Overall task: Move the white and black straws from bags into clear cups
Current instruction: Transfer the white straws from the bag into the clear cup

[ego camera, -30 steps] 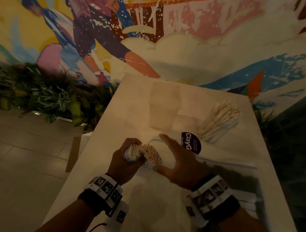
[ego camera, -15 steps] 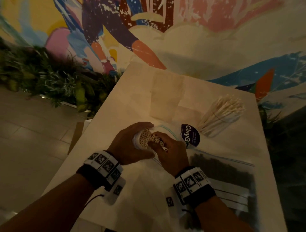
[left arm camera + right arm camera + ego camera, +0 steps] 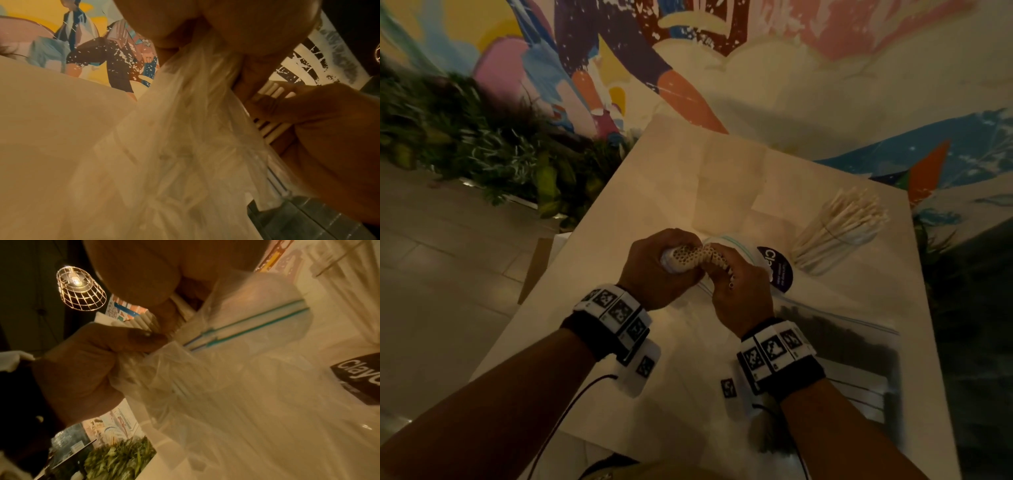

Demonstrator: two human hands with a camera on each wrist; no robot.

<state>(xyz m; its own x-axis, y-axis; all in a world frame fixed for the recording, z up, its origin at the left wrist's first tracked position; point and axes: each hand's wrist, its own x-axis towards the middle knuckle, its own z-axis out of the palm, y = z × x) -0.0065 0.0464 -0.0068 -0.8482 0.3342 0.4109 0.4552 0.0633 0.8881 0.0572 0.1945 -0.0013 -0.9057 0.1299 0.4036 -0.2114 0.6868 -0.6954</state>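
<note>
Nearest, the left hand (image 3: 654, 270) was wrapped round the neck of the clear plastic zip bag (image 3: 236, 386), squeezing the bundle of white paper straws (image 3: 693, 255) through the film, while the right hand (image 3: 739, 287) had its fingers (image 3: 164, 311) curled over the straws' open ends, pinching a cluster that fanned out of the bag mouth just above the white table (image 3: 688, 178).

The fan looked loose, so a sharp pull might have let several straws slip and scatter over the table; the left hand's squeeze could also have crushed the paper tubes or dragged the bag along with them. To the right lay a second clear bag of black straws (image 3: 842, 339), untouched, and farther back the clear plastic cup (image 3: 835, 236) leaned with white straws already in it, so a nudge might have tipped it.

Against half a second before, the right hand had closed further over the bundle and the straws had splayed toward it; a second before, that hand was spread open beside them.
</note>
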